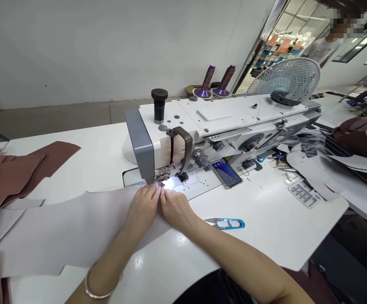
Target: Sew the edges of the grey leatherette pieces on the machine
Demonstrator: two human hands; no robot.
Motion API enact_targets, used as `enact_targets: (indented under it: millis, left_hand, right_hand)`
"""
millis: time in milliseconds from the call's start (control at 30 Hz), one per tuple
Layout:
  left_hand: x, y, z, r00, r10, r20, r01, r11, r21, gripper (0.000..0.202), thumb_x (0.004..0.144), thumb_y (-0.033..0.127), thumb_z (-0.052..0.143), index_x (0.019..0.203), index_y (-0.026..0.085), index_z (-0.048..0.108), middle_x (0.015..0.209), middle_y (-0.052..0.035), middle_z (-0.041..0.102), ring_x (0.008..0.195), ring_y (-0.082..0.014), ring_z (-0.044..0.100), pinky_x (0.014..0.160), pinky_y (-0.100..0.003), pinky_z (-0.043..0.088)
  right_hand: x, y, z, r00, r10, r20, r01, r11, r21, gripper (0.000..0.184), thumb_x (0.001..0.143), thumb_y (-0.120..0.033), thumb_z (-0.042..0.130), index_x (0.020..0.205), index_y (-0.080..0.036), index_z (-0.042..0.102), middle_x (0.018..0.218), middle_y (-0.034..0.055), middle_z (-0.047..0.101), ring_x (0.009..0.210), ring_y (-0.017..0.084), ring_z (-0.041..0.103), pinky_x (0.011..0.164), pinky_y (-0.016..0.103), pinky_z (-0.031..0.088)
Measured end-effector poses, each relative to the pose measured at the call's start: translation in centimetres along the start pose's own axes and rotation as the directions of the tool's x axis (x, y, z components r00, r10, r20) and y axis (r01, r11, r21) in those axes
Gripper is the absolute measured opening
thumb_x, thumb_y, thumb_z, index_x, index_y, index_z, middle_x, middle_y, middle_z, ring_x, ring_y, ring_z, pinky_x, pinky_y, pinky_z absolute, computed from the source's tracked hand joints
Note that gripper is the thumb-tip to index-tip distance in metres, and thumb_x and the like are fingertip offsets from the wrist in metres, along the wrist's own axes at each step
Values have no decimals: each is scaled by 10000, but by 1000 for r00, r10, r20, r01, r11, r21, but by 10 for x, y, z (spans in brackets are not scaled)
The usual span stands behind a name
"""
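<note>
A large pale grey fabric piece (72,219) lies across the table, its right end under the needle area of the white sewing machine (183,118). My left hand (143,202) grips the fabric's edge right by the presser foot (162,174), fingers bent and pressed together. Touching it on the right, my right hand (177,207) is closed on the same edge, thumb and fingertips pinched. The fingertips of both hands partly hide the edge they hold. A lamp lights the stitching spot. Blue-handled thread snips (227,223) rest to the right of my right forearm.
Brown fabric pieces (28,164) are heaped at the left. A phone (227,173) lies by the machine bed, with a keypad panel (303,194) farther right. Behind the machine stand two thread cones (207,82) and a fan (287,80). A person (324,48) is at the back right.
</note>
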State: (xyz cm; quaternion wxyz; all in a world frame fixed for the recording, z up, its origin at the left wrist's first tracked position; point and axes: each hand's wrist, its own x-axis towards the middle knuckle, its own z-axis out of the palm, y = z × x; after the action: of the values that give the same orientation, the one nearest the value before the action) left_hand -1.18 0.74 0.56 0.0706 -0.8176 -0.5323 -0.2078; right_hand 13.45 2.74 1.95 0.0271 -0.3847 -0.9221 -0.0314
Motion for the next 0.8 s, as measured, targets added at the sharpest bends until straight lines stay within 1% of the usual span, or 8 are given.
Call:
enact_targets:
  millis: [67, 133, 233, 333, 500, 667, 800]
  left_hand:
    - [1, 0, 0, 1000, -1, 0, 1, 1000, 9, 289, 911, 149, 382, 1124, 146, 578, 1138, -127, 599, 1043, -243, 537, 877, -407, 455]
    - [1, 0, 1, 1000, -12, -6, 13, 1000, 24, 293, 905, 128, 381, 1113, 143, 588, 1140, -126, 604, 1044, -245, 540, 874, -405, 459]
    - [0, 0, 1, 999, -20, -25, 21, 999, 38, 312, 889, 86, 370, 1090, 139, 604, 1139, -127, 611, 1035, -243, 549, 873, -402, 465]
    - [-2, 3, 0, 999, -9, -43, 12, 999, 49, 313, 882, 75, 365, 1073, 123, 609, 1125, -131, 618, 1036, -240, 555, 882, -395, 468]
    - [-8, 12, -2, 999, 3, -50, 1, 995, 95, 345, 882, 69, 336, 1129, 82, 577, 1146, -156, 615, 1114, -249, 538, 950, -420, 446]
    - [-10, 12, 6, 999, -33, -29, 34, 998, 55, 370, 871, 65, 335, 1157, 67, 570, 1190, -185, 601, 1168, -262, 524, 993, -449, 424]
    - [-8, 6, 9, 999, -35, -19, 36, 998, 48, 396, 875, 68, 313, 1189, 77, 555, 1222, -178, 587, 1185, -257, 515, 1001, -462, 424]
  right_hand:
    - [1, 1, 2, 1000, 17, -9, -17, 1000, 7, 209, 883, -68, 377, 1032, -101, 520, 847, 100, 580, 744, 191, 537, 567, 274, 386]
    - [1, 2, 3, 998, 60, -7, -60, 998, 20, 199, 894, -74, 368, 1010, -120, 523, 841, 86, 577, 735, 182, 533, 562, 268, 370]
    - [0, 4, 3, 994, 112, 17, -113, 992, 52, 189, 923, -104, 352, 979, -142, 528, 837, 70, 575, 715, 167, 524, 556, 262, 349]
    - [-1, 4, 2, 997, 80, 11, -81, 994, 69, 205, 934, -119, 343, 970, -140, 544, 842, 73, 577, 734, 169, 519, 572, 269, 349]
    - [-1, 5, 2, 1000, -12, -16, 13, 999, 30, 214, 906, -93, 360, 977, -126, 559, 874, 91, 582, 740, 185, 507, 567, 289, 343]
    - [1, 8, -1, 1000, -13, 7, 13, 999, 30, 190, 891, -88, 388, 968, -117, 558, 861, 97, 578, 745, 182, 504, 544, 282, 332]
    - [4, 10, -3, 1000, -15, 10, 14, 999, 34, 199, 903, -89, 370, 968, -119, 555, 870, 97, 577, 757, 181, 509, 560, 279, 342]
